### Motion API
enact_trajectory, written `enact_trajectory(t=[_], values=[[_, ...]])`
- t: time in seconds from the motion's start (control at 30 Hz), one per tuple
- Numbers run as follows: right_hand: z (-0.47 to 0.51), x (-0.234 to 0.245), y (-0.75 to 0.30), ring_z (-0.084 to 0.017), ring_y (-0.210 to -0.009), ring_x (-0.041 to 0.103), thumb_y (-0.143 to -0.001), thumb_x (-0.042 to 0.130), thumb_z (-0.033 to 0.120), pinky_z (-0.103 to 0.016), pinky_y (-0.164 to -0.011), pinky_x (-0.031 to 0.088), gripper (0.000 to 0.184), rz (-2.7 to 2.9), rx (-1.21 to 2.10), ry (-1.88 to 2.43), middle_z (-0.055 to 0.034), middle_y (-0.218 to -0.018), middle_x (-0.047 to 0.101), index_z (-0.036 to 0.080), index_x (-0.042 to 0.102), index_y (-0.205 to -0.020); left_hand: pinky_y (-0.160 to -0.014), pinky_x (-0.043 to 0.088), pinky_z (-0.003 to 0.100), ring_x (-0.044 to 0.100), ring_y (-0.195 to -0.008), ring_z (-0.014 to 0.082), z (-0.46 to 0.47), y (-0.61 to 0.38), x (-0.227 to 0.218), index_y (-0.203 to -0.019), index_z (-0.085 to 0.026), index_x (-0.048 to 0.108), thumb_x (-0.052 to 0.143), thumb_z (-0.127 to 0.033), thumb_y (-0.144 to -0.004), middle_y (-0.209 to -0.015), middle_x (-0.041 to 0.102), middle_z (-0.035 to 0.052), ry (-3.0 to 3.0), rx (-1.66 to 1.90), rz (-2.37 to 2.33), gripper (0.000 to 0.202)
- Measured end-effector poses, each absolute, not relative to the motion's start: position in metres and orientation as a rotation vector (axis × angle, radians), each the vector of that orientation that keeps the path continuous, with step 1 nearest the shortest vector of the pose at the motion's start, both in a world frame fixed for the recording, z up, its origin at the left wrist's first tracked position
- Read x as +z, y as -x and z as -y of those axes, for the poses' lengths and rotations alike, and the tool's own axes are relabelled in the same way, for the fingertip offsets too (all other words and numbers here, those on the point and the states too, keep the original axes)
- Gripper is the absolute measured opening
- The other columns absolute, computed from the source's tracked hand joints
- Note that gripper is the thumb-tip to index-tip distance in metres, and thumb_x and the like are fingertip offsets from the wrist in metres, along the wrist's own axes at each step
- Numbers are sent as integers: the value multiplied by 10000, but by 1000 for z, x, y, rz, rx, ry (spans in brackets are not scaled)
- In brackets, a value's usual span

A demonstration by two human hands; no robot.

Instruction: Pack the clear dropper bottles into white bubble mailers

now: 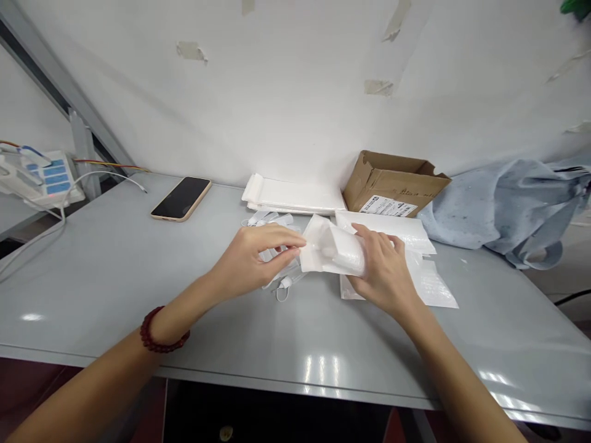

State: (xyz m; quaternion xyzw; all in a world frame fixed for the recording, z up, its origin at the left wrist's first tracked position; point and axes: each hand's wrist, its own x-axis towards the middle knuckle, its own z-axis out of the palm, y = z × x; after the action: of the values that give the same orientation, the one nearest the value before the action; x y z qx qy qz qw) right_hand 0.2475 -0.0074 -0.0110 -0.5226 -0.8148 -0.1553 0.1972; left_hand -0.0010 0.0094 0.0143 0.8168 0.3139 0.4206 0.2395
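A white bubble mailer [341,247] with its mouth gaping toward the left is held above the table. My right hand [385,267] wraps round its right end. The thumb and fingertips of my left hand [261,255] pinch the edge of its flap. Below and behind my left hand lies a loose pile of small clear tubes [285,282], some with white caps and cord loops; my hand hides part of it. Several more white bubble mailers [431,283] lie flat under and beyond my right hand.
A stack of white mailers [295,195] rests against the wall beside an open cardboard box [392,187]. A phone [181,198] lies at the back left, near a power strip [50,178] with a white cable. Grey-blue cloth [498,203] covers the right back corner of the grey table [115,295].
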Motion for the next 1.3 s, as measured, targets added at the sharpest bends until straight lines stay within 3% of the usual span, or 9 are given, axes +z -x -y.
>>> enact_trajectory(t=[0.1,0.2,0.3,0.4,0.57,0.73,0.83,1.07,1.3], values=[[4,-7,-257,-309,-943,575,-724,533,265,-465,-865,353,613,2195,-444,1506,-146,-1089,628,134,361,-1298,-582,450,220,558,-617,108,-11,8,18,-811,-156,698,566,-180,-843,-711,669,10,-2222,885,-1018,137],[2,-5,-264,-311,-958,580,-733,546,278,-460,-863,362,612,2108,-430,1543,-131,-1062,633,154,357,-1302,-482,327,216,415,-478,84,-10,11,18,-652,-162,629,535,-221,-848,-506,499,-38,-2319,456,-1100,225],[2,-5,-266,-311,-977,579,-733,549,277,-460,-867,363,605,2054,-433,1567,-139,-1102,616,160,363,-1297,-473,235,249,317,-446,84,-5,9,14,-501,-154,495,523,-235,-837,-465,413,-29,-2524,63,-1127,347],[2,-7,-263,-311,-977,576,-736,549,275,-463,-872,357,608,2094,-406,1566,-134,-1081,626,157,355,-1300,-473,182,274,274,-444,91,0,3,8,-483,-155,420,514,-214,-821,-480,421,-10,-2668,-95,-1178,355],[3,-9,-257,-306,-975,569,-755,534,282,-487,-904,331,592,2203,-396,1559,-139,-1150,609,154,348,-1303,-469,192,275,284,-448,92,0,1,4,-496,-156,437,465,-112,-761,-479,410,-19,-2635,-22,-1155,269],[2,-7,-259,-317,-982,557,-759,515,278,-511,-919,313,599,2210,-418,1667,-144,-1078,615,120,355,-1314,-519,360,202,473,-546,87,-8,19,27,-653,-165,631,562,-220,-778,-590,571,-27,-2167,196,-970,154],[2,-8,-259,-318,-1004,546,-744,510,252,-511,-929,303,604,2258,-407,1676,-146,-1069,613,114,362,-1313,-539,389,196,501,-574,91,-13,28,36,-743,-173,681,588,-307,-806,-631,608,-19,-2055,334,-992,175],[8,-14,-246,-314,-1023,519,-664,523,201,-507,-940,277,676,2407,-427,1538,-159,-1124,602,104,358,-1312,-462,292,196,362,-479,66,-17,26,28,-580,-160,541,561,-219,-770,-497,429,-59,-2228,312,-1119,200],[12,-14,-240,-300,-1002,516,-598,502,166,-501,-951,267,725,2461,-486,1449,-150,-1101,600,100,359,-1306,-468,315,188,390,-497,69,-17,31,29,-592,-164,539,539,-182,-753,-532,467,-55,-2259,197,-1037,162]])
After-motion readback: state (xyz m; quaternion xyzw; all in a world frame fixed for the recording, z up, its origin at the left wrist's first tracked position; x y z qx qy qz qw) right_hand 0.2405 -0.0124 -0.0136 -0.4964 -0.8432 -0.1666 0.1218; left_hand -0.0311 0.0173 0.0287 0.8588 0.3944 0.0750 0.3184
